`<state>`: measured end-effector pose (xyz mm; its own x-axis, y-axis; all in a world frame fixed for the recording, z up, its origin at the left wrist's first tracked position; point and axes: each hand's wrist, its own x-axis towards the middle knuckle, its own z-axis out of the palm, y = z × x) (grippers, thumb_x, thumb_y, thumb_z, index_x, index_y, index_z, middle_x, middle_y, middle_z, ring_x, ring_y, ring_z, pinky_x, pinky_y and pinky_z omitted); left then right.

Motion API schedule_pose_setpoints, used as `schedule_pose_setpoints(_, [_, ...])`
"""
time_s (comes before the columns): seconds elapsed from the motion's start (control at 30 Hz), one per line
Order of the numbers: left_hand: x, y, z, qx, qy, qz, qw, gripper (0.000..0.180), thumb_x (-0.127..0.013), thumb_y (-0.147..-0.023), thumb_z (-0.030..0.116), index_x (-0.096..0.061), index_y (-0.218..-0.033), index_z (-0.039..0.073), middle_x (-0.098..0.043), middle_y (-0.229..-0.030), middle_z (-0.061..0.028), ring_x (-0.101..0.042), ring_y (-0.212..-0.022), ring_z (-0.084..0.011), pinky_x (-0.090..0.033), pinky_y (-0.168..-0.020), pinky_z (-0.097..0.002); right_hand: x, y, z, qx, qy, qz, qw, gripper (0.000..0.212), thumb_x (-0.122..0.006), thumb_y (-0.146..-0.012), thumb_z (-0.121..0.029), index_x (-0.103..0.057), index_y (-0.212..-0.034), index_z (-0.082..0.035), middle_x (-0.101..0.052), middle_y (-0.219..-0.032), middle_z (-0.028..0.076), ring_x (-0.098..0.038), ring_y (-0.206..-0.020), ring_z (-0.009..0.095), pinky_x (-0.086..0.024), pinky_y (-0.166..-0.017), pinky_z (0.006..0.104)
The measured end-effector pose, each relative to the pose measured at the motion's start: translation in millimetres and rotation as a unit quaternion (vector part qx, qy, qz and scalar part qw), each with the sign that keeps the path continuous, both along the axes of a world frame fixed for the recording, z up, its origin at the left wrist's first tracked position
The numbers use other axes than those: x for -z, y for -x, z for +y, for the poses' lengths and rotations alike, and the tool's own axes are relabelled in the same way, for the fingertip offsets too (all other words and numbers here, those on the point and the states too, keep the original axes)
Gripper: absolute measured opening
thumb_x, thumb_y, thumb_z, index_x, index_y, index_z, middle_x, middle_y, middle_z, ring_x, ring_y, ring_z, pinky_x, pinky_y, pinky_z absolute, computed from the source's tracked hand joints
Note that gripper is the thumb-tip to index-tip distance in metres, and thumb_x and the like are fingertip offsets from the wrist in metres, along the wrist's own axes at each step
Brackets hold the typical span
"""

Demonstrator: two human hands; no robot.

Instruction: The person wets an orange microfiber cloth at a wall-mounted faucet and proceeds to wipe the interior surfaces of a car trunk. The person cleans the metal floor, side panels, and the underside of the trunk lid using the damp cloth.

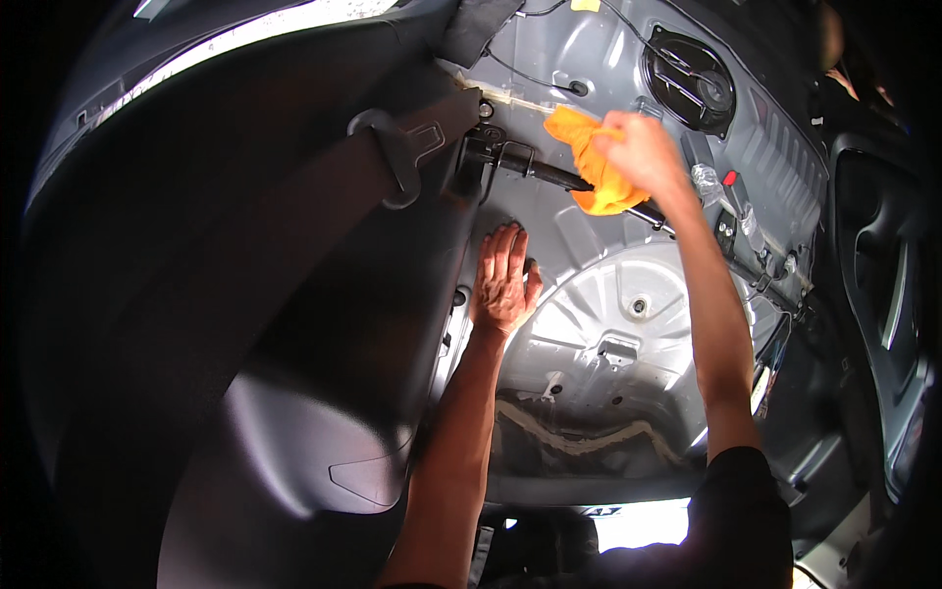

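An orange cloth (601,177) is bunched in my right hand (643,157), whose fingers are closed round it. The cloth lies over a black bar (559,177) that crosses the grey metal floor panel (564,231) of a car's interior. Lower and to the left, my left hand (503,280) rests flat on the panel with its fingers stretched out and holds nothing. It is beside the edge of the black side trim (373,314) and just above the round spare-wheel well (608,304).
A seat belt tongue (392,162) hangs on its dark webbing at the left. At the upper right sits a black oval speaker (690,80). A red-topped buckle (730,178) and plastic-wrapped parts lie right of my right forearm. A door panel (883,265) stands at far right.
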<state>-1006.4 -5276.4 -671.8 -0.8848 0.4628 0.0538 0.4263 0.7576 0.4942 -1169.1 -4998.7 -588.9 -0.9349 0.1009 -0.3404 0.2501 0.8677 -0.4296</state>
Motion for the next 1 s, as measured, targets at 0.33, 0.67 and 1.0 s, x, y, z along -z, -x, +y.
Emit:
schedule_pose_setpoints(0.33, [4.5,8.1,6.1,0.002,-0.011,0.007,1.000,0.071,-0.068,-0.090,0.021,-0.041,-0.154,0.003,-0.044,-0.157,-0.0160,-0.039,-0.149,-0.0354,-0.029,-0.129,-0.0520,114.0,71.5,-71.1,-0.206,-0.018,0.312,0.927,0.026,-0.068,-0.095,-0.019,-0.076,-0.118,-0.009,-0.060,-0.137,0.007,-0.056,-0.131,0.032,-0.046,-0.108,0.0461])
schedule_pose_setpoints(0.67, [2.8,6.5,6.4,0.007,-0.015,0.004,1.000,0.072,-0.070,-0.091,0.023,-0.041,-0.153,0.002,-0.042,-0.157,-0.0169,-0.039,-0.148,-0.0368,-0.030,-0.129,-0.0528,107.9,76.8,-59.9,-0.222,0.048,0.277,0.934,0.014,-0.067,-0.091,-0.018,-0.075,-0.092,-0.006,-0.062,-0.118,0.008,-0.058,-0.119,0.029,-0.048,-0.102,0.0444])
schedule_pose_setpoints(1.0, [2.6,9.7,8.0,0.009,-0.014,0.016,1.000,0.074,-0.070,-0.089,0.022,-0.040,-0.154,0.003,-0.043,-0.156,-0.0167,-0.040,-0.147,-0.0361,-0.030,-0.129,-0.0509,97.1,81.2,-60.7,-0.194,-0.052,0.213,0.956,0.012,-0.069,-0.083,-0.014,-0.077,-0.087,-0.007,-0.071,-0.101,0.012,-0.066,-0.095,0.033,-0.056,-0.090,0.0462])
